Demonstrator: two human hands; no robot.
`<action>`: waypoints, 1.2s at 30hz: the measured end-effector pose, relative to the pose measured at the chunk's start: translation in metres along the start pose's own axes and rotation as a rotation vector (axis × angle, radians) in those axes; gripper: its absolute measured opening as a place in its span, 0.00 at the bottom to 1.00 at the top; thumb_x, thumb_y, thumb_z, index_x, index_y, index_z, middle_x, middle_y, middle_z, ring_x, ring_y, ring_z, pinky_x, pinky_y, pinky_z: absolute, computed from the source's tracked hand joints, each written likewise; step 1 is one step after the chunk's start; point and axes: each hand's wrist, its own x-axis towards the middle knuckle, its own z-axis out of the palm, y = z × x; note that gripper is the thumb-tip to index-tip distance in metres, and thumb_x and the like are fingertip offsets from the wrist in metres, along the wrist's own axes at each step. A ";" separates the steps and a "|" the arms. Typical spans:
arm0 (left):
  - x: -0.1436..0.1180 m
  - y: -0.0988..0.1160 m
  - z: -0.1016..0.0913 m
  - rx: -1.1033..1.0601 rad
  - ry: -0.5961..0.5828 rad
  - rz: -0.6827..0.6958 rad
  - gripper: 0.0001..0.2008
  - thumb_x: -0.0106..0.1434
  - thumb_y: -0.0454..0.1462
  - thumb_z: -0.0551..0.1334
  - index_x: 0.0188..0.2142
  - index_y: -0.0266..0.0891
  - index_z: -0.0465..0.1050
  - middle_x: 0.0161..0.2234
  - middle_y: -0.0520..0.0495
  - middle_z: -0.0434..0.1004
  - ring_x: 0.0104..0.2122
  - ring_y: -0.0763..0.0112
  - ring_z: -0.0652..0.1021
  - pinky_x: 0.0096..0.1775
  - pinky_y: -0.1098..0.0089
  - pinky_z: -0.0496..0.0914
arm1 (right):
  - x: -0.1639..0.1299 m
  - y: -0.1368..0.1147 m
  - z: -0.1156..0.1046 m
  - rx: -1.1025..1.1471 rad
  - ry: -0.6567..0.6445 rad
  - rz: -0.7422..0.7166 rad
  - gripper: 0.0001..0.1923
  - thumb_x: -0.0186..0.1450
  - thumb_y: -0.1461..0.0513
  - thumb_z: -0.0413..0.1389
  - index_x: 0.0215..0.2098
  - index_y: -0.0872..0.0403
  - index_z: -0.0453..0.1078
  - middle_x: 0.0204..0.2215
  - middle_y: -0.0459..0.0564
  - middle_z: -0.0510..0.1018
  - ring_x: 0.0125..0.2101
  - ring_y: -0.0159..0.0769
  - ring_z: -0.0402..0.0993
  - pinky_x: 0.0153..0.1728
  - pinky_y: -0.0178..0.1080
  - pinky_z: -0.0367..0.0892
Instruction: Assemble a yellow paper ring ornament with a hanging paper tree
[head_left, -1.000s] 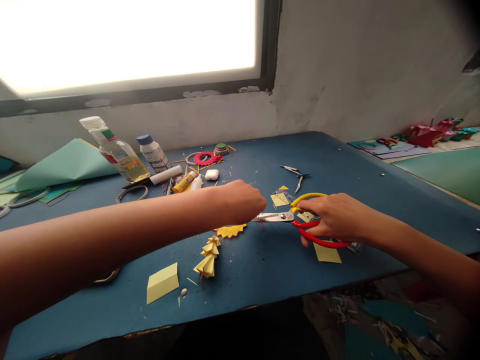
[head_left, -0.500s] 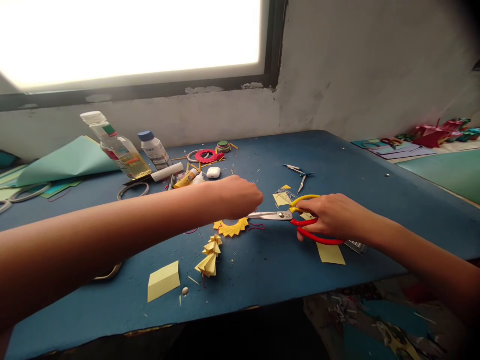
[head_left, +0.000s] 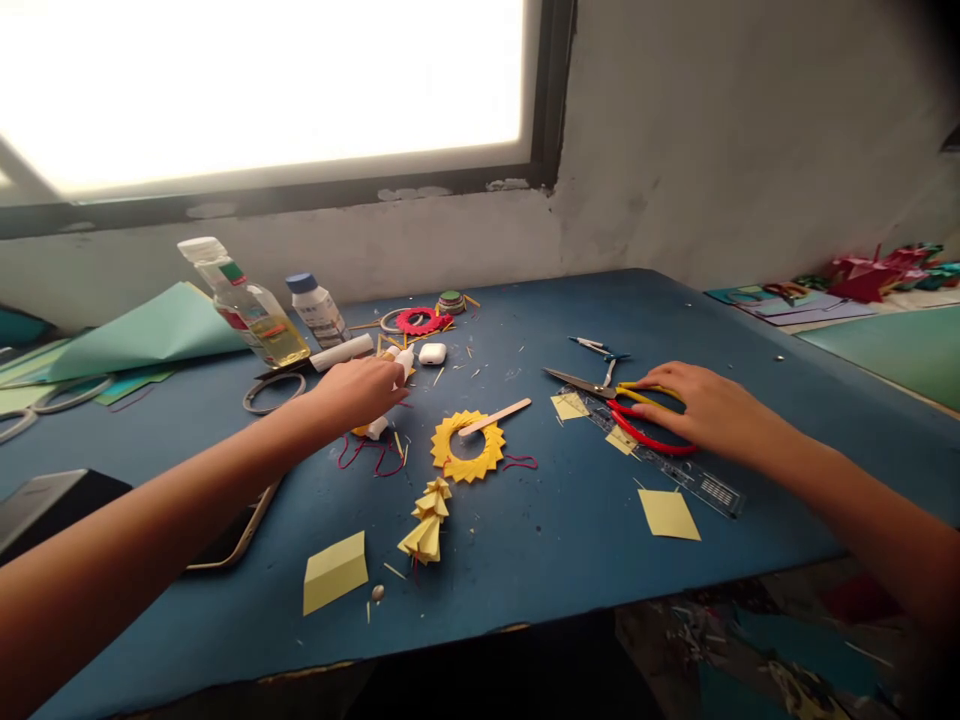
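Note:
My right hand has its fingers on the yellow-and-red handles of the scissors, which are low over a clear ruler. At the cluster of glue containers, my left hand is bent downward with its fingers mostly hidden. A white nozzle bottle shows just beyond its fingertips. Between the hands, a wooden craft stick rests across a yellow folded-paper ring. Just below the ring sits a yellow pleated paper piece.
A clear bottle of yellowish liquid and a blue-capped bottle stand at the back left. A phone lies partly under my left arm. Yellow paper pieces and a drawing compass are on the blue table.
My left hand has moved left from the yellow ring to the glue containers, uncovering the craft stick. My right hand has carried the scissors right, away from the ring, and turned them.

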 end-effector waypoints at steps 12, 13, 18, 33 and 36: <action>-0.021 0.079 -0.017 -0.367 0.112 0.266 0.15 0.63 0.44 0.52 0.34 0.42 0.76 0.35 0.47 0.79 0.32 0.67 0.76 0.27 0.71 0.60 | 0.023 -0.107 0.017 0.367 -0.234 -0.326 0.13 0.61 0.54 0.57 0.39 0.52 0.77 0.40 0.51 0.78 0.38 0.40 0.75 0.41 0.41 0.69; -0.021 0.081 -0.016 -0.384 0.104 0.273 0.15 0.63 0.44 0.52 0.34 0.42 0.76 0.34 0.48 0.79 0.32 0.67 0.76 0.27 0.71 0.60 | 0.025 -0.108 0.018 0.382 -0.240 -0.321 0.13 0.60 0.54 0.58 0.38 0.52 0.77 0.39 0.50 0.78 0.38 0.40 0.75 0.41 0.41 0.69; -0.014 0.093 -0.003 -0.470 0.033 0.335 0.11 0.60 0.41 0.56 0.36 0.46 0.77 0.36 0.50 0.79 0.36 0.64 0.77 0.30 0.71 0.62 | 0.027 -0.106 0.025 0.472 -0.238 -0.306 0.09 0.60 0.56 0.59 0.35 0.50 0.79 0.37 0.49 0.77 0.37 0.37 0.74 0.43 0.40 0.67; -0.008 0.117 -0.005 -0.298 -0.019 0.488 0.10 0.63 0.36 0.55 0.33 0.37 0.75 0.36 0.43 0.76 0.33 0.65 0.77 0.29 0.72 0.63 | 0.025 -0.097 0.034 0.635 -0.255 -0.305 0.09 0.59 0.58 0.60 0.36 0.51 0.79 0.39 0.49 0.76 0.40 0.37 0.73 0.46 0.40 0.65; -0.007 0.112 0.004 -0.344 -0.017 0.521 0.10 0.63 0.36 0.55 0.34 0.37 0.74 0.37 0.45 0.75 0.34 0.67 0.76 0.30 0.73 0.63 | 0.027 -0.092 0.030 0.701 -0.302 -0.265 0.13 0.57 0.56 0.62 0.38 0.52 0.78 0.40 0.49 0.76 0.41 0.39 0.73 0.46 0.40 0.65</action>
